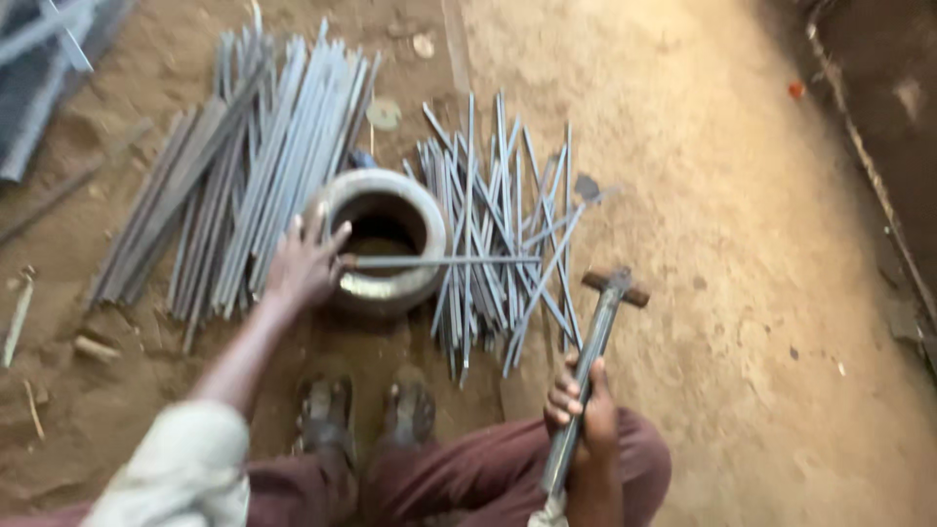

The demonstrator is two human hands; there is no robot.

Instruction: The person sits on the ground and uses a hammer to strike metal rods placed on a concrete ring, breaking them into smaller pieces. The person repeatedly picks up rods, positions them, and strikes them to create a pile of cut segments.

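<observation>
Thin rod steadied across a metal ring, hammer held ready
Left hand [305, 262] pins the rod [444, 261] flat across the ring [383, 285] on the dirt floor [742, 293]; right hand [578, 400] is clenched around the hammer [593, 351] handle, head raised clear

We are looking down at a bare earthen floor [742, 293]. Lying on it are a big pile of flat metal strips [244, 166], a smaller heap of thin metal rods [498, 215], and a round metal ring [383, 239] sitting between them.
</observation>
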